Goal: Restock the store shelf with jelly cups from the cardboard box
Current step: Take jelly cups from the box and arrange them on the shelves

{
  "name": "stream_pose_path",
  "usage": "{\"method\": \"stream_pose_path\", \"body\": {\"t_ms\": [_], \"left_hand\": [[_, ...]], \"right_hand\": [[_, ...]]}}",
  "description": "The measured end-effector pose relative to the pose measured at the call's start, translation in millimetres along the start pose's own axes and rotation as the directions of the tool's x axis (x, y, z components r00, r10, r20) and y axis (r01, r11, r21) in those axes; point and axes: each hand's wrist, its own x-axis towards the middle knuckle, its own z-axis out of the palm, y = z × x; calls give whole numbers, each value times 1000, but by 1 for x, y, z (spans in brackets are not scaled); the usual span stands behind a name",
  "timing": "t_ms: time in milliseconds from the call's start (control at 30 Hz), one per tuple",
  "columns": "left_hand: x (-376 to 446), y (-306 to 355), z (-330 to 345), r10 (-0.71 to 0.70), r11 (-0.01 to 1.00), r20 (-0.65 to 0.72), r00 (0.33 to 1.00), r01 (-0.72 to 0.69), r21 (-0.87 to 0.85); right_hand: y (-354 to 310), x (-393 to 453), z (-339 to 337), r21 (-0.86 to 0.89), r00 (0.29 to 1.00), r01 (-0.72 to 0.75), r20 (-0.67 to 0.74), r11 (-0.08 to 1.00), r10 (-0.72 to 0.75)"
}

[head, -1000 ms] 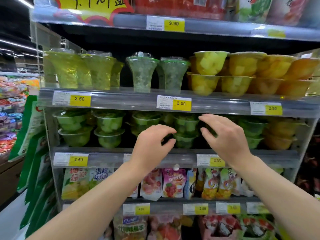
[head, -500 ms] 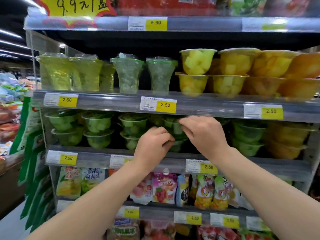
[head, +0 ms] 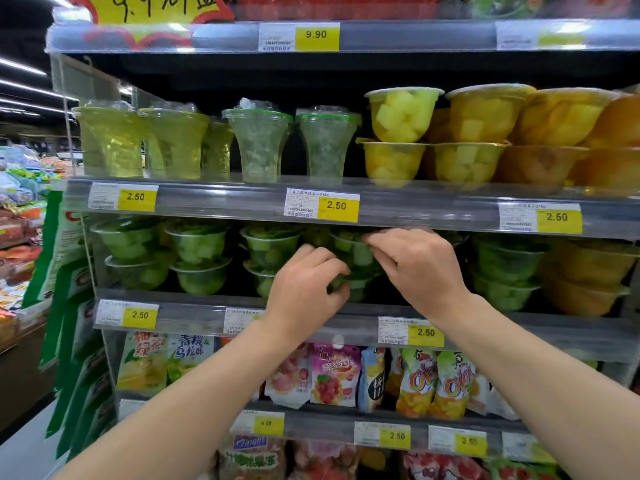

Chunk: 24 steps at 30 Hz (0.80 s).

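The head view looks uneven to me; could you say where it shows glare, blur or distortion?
Head view: glare streaks the top shelf rail; the right hand shows slight motion blur at its fingertips; the left edge goods smear; wide-angle bending bows the shelves; the green jelly cups sit in shadow.

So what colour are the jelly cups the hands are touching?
Green, with pale green chunks inside; the jelly cups between both hands show best in the head view.

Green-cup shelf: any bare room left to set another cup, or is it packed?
Mostly packed. Green cup stacks stand two high along the shelf, tops near the shelf above. A dark gap shows on the shelf floor between the third stack and the left hand. Both hands, right, grip the stack they hold. Yellow cups fill the right end.
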Motion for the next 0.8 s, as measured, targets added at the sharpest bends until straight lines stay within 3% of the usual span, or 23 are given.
{"method": "stream_pose_path", "body": {"t_ms": [133,433,600,800], "left_hand": [[-3,-10,-5,25,999,24,999,-26,48],[-4,-1,-11,-46,998,50,998,47,-32],[5,17,-21,-85,994,25,996,87,-73],[20,64,2,-91,978,68,994,102,-180]], "right_hand": [[-3,-1,-2,18,1000,-14,5,1000,14],[-12,0,-11,31,992,-78,104,996,74],[-9,-20,-44,55,990,-124,67,991,120],[30,-45,-84,-109,982,-181,34,977,185]]}}
